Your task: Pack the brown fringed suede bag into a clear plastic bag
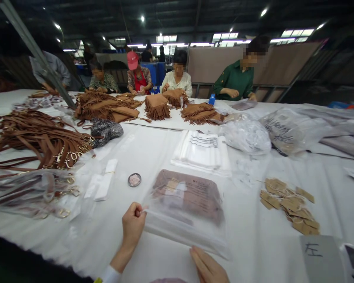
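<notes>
A clear plastic bag [191, 232] lies flat on the white table [106, 236] with a brown item [188, 192] inside. Dark print runs over the bag's surface, and a pale paper piece shows through it. My left hand [133, 228] pinches the bag's near left corner between thumb and bent fingers. Close to the bag's near edge is my right hand [209, 265], its fingers stretched out and side by side; I cannot tell whether it touches the plastic. Between the hands, at the bottom edge, part of a brownish thing [168, 280] shows.
Brown straps [44, 141] with gold clasps pile up on the left. A small round dish [134, 180] sits beyond my left hand. Printed bags [199, 149] are stacked ahead, with cardboard tags [289, 204] to the right. Several people work across the table among fringed brown bags [156, 106].
</notes>
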`<state>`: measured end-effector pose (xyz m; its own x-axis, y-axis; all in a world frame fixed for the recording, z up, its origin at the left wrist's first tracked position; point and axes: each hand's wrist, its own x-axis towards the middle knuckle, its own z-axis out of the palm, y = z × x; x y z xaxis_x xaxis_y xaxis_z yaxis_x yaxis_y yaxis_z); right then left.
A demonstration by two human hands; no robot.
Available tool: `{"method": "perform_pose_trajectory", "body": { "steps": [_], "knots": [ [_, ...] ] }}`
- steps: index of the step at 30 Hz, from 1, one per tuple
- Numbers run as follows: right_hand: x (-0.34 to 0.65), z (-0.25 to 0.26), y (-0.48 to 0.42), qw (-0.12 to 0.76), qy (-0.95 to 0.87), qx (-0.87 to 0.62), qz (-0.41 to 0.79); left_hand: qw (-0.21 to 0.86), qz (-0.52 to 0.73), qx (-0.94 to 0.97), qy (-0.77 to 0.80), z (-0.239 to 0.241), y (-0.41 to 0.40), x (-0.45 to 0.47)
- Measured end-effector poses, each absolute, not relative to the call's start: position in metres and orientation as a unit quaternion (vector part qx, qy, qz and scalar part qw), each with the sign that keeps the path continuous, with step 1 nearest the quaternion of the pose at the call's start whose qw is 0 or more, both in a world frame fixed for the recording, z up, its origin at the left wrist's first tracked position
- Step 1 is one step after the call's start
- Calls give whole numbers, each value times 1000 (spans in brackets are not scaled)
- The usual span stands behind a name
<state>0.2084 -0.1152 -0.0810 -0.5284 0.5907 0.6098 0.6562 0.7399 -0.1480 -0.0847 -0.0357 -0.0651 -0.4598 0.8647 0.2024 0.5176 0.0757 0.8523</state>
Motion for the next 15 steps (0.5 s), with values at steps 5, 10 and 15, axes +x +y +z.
{"method": "perform_pose_trajectory", "body": {
  "steps": [5,10,15],
  "knots": [
    [159,-74,-76,247,-907,-341,22,133,486,595,626,-50,-39,-79],
    [146,-83,-28,171,-910,-376,-30,87,515,633,571,-56,-53,-78],
    [154,-98,16,111,-901,-412,-79,90,493,614,610,-71,-61,-85]
  ]
}}
